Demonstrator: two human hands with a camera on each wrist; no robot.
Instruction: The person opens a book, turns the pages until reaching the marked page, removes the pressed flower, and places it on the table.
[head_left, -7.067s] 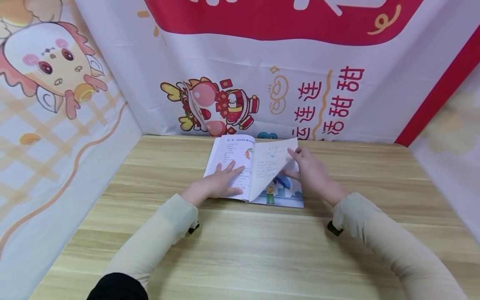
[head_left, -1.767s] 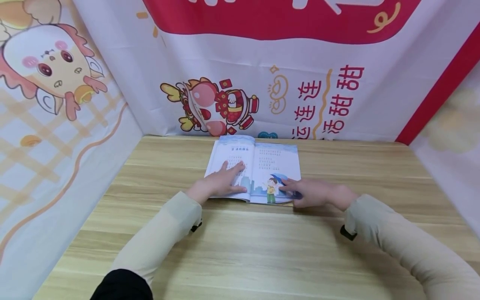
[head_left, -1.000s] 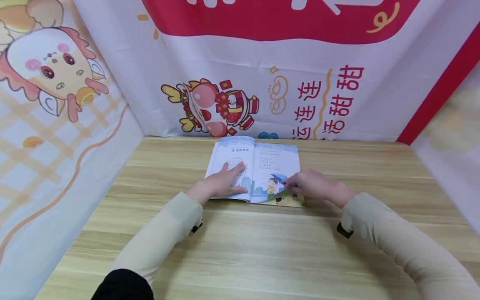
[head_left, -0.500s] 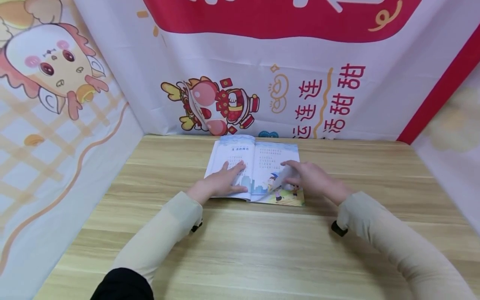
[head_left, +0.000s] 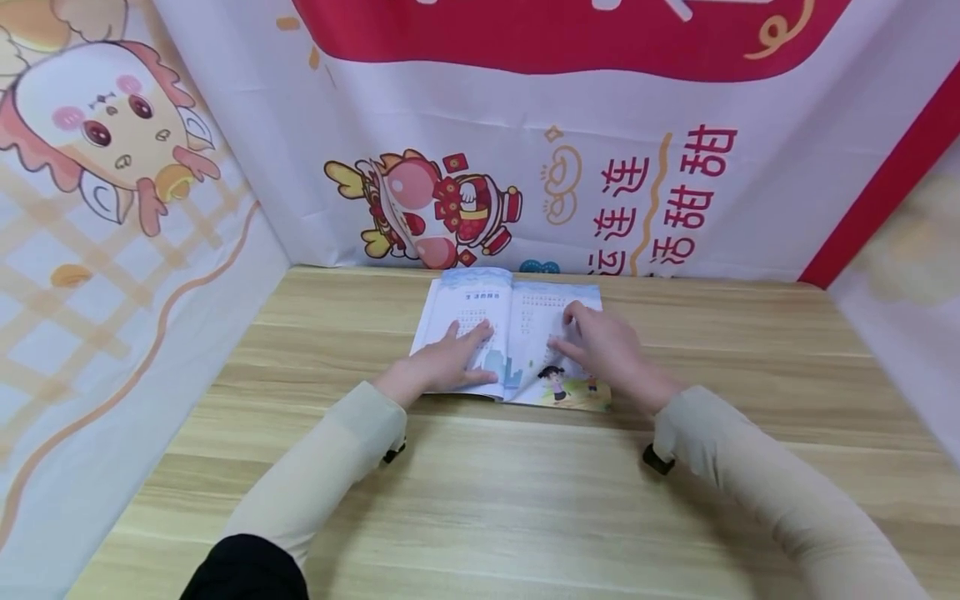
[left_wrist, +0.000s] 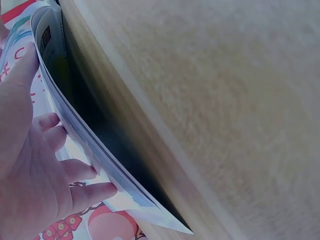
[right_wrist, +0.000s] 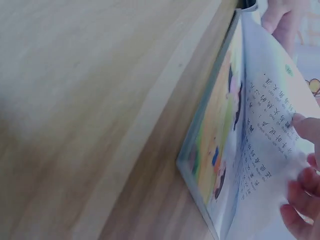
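Observation:
An open picture book [head_left: 465, 304] lies at the far side of the table, with printed text and coloured drawings. My left hand [head_left: 448, 360] rests on its left page with the fingers spread. In the left wrist view those fingers [left_wrist: 75, 170] lie across the page close to the book's lower edge. My right hand [head_left: 611, 346] holds a raised right-hand page [right_wrist: 265, 135] by its outer part, with thumb and index finger bent at it. In the right wrist view the thumb lies against the text side. Below the raised page shows another page [head_left: 581, 392] with drawn children on yellow-green ground.
The wood-grain table [head_left: 480, 500] stretches out in front of the book. Behind it hangs a white and red printed cloth [head_left: 465, 100], close to the book's top edge. A patterned cloth [head_left: 97, 208] hangs on the left side.
The right hand slid up from the book's lower right corner and moved left, lifting and curling the right page over. More of the drawing beneath shows. The left hand stayed in place.

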